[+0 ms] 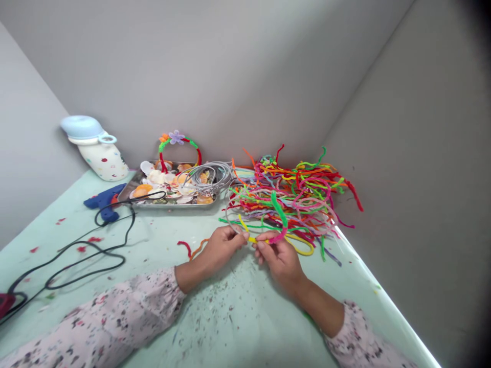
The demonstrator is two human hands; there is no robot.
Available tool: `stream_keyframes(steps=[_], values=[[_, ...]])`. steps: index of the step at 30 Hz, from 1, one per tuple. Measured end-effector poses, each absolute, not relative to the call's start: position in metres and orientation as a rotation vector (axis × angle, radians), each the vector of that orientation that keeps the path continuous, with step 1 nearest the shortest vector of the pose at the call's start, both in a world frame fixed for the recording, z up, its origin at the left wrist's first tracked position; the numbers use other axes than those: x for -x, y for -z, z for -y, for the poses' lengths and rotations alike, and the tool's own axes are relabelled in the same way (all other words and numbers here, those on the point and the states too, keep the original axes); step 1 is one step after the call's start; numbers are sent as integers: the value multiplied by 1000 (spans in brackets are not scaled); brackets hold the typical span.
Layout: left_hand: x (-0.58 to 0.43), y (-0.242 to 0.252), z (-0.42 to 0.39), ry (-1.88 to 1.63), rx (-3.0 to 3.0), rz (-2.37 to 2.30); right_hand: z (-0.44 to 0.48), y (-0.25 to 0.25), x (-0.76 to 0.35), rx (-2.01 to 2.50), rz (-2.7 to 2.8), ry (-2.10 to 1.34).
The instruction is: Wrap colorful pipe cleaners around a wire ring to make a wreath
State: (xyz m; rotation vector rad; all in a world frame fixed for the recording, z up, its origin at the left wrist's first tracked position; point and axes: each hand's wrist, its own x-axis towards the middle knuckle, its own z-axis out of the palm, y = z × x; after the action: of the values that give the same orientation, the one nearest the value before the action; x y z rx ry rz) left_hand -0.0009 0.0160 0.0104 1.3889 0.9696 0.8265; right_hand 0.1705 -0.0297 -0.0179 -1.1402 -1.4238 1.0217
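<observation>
Between my two hands is a thin hoop (284, 220), like a headband, covered in fuzzy pipe cleaner: green at the raised end, then pink, then yellow. Its bare grey part curves up behind my left hand (224, 244), whose thumb and finger pinch it beside the yellow wrap. A loose yellow pipe cleaner end (243, 223) sticks up there. My right hand (283, 263) is closed on the pink and yellow stretch, fingertips close to those of the left. Just behind lies a tangled pile of coloured pipe cleaners (295, 197).
A metal tray (180, 206) holds shells, a coil of grey hoops (209, 175) and a finished-looking flowered headband (199, 156). Left of it are a blue glue gun (103, 198), its looping black cord (103, 251) and a leaning bottle (102, 158). Walls stand behind and right.
</observation>
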Motion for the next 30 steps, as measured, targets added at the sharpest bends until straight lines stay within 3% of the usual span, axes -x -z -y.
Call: stream_keyframes(steps=[30], values=[[6, -5, -17, -860, -1302, -818, 27, 16, -172, 1071, 1304, -1125]])
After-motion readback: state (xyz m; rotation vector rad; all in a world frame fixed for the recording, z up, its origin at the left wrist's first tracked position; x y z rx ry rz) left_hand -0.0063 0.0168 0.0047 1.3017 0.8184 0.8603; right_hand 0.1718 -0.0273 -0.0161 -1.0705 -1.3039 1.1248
